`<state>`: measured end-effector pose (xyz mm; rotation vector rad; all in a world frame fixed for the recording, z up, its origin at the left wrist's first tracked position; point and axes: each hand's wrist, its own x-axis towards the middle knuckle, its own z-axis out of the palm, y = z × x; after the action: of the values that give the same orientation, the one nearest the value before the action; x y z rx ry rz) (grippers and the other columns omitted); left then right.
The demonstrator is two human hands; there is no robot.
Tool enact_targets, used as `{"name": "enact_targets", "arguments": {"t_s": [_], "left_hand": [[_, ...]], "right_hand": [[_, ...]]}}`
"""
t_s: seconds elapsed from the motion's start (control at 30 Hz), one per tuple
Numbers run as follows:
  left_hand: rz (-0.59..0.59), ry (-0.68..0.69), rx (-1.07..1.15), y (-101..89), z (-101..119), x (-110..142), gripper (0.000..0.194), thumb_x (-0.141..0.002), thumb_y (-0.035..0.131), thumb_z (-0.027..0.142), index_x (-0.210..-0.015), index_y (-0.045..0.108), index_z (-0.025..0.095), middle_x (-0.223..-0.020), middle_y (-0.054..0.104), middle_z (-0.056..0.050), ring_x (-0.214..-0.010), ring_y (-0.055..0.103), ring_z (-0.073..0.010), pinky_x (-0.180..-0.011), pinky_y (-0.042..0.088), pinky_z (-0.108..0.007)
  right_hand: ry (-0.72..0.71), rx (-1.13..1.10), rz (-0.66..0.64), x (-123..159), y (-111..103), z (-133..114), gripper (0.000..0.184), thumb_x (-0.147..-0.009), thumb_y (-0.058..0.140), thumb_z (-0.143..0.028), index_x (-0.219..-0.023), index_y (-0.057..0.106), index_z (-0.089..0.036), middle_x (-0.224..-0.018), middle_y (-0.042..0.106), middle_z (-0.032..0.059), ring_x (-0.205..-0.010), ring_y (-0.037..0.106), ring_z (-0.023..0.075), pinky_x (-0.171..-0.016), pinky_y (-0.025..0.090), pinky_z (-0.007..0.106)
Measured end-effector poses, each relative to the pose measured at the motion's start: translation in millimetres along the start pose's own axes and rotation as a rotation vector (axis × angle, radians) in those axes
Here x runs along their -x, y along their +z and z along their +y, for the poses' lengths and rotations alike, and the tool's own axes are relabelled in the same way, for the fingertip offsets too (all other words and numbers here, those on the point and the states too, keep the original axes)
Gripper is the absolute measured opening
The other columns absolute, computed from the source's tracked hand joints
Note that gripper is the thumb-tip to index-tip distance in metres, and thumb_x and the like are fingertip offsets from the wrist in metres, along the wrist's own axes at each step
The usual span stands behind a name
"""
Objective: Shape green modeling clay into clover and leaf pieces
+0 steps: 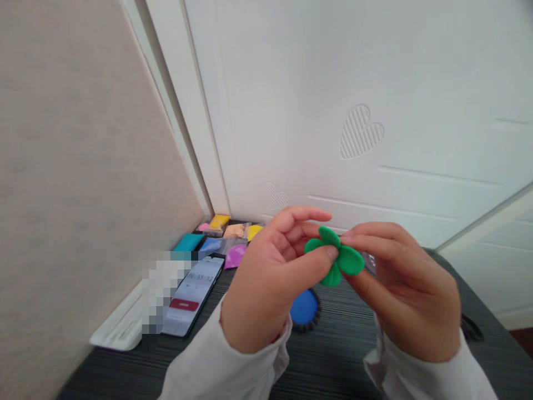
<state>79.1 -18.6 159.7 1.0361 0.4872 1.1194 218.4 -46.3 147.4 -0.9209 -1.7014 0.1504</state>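
Note:
A green clay piece with several rounded petals, like a flower or clover (351,261), is held up above the table between my two hands. My left hand (270,272) pinches it from the left, its thumb pressed on the middle where the petals meet. From the right, my right hand (412,289) grips it with thumb and fingertips at the edge of the right petal. Below the hands lies a blue disc with a dark beaded rim (305,308), partly hidden by my left wrist.
On the dark table (328,355), a phone (194,297) showing a timer lies at the left beside a white tray-like object (120,322). Behind it are a purple clay packet (235,255), a yellow packet (220,221) and a teal item (188,243). A white panel (291,111) stands behind.

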Motion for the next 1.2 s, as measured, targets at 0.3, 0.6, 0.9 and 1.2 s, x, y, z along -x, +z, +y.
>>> {"name": "enact_targets", "arguments": {"t_s": [0.3,0.6,0.9,1.2], "left_hand": [[0.009,0.064,-0.105,-2.7,-0.2,-1.8,0.024,-0.067,0.057,0.008,-0.089,0.054,0.019,-0.073,0.059,0.001,-0.062,0.054,-0.0061,-0.056,0.043,-0.014],[-0.007,0.104,-0.139,-4.4,-3.0,-3.0,0.021,-0.068,0.057,0.009,-0.087,0.055,0.020,-0.073,0.058,0.002,-0.064,0.056,-0.0056,-0.055,0.045,-0.013],[0.074,0.660,-0.530,-1.6,-3.4,7.6,0.026,-0.066,0.056,0.000,-0.084,0.057,0.020,-0.088,0.060,-0.002,-0.085,0.059,-0.0152,-0.067,0.052,-0.024],[0.092,0.963,-0.738,6.1,-4.0,15.1,0.032,-0.059,0.061,-0.001,-0.085,0.057,0.017,-0.090,0.061,0.000,-0.083,0.060,-0.0149,-0.073,0.052,-0.026]], "right_hand": [[0.004,0.042,-0.071,-0.4,-1.4,1.6,0.031,-0.069,0.058,-0.010,-0.097,0.059,-0.023,-0.094,0.057,0.0029,-0.086,0.054,0.0151,-0.073,0.046,0.029],[-0.001,0.018,-0.108,-0.3,-2.3,0.9,0.035,-0.070,0.056,-0.007,-0.101,0.057,-0.023,-0.095,0.056,0.0019,-0.087,0.054,0.0129,-0.073,0.045,0.025],[0.032,-0.009,0.090,5.0,-4.0,-24.7,0.035,-0.068,0.056,-0.008,-0.102,0.055,-0.017,-0.097,0.056,0.0053,-0.092,0.052,0.0172,-0.077,0.045,0.029],[-0.118,0.135,0.240,-4.3,-3.2,-39.0,0.027,-0.058,0.057,0.002,-0.080,0.060,-0.013,-0.076,0.064,0.0037,-0.073,0.058,0.0142,-0.062,0.052,0.027]]}}
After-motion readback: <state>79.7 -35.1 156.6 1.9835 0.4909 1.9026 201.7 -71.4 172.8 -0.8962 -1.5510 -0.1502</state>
